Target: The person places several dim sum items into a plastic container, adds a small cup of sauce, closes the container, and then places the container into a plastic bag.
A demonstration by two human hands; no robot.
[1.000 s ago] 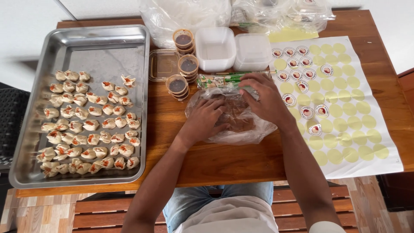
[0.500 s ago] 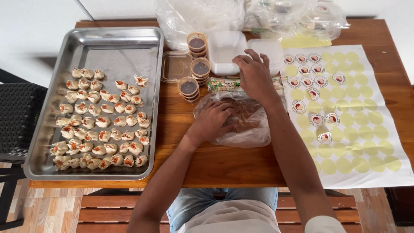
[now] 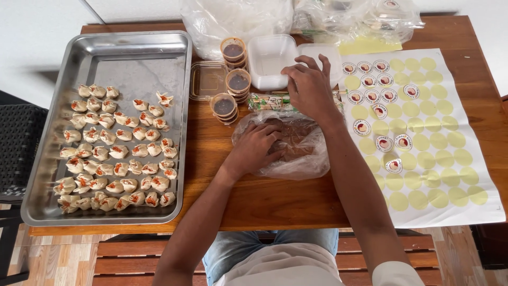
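Here the left hand (image 3: 254, 145) lies flat, grip spread, on one plastic bag (image 3: 304, 148) at mid-counter (image 3: 275, 198); the right hand (image 3: 309, 87), fingers loosely spread, touches two white tubs (image 3: 267, 58). Three sauce-cup stacks (image 3: 233, 79) stand beside one metal tray (image 3: 132, 58).

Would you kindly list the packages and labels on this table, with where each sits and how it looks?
Sticker sheet: table's right side, white, rows of pale yellow circles, some round red-and-white stickers left.
Wrapped chopsticks: beside the right hand, green and white.
Clear bag: centre, under the left hand, brown contents.
Sauce cups: left of the white containers, small, clear-lidded, dark sauce.
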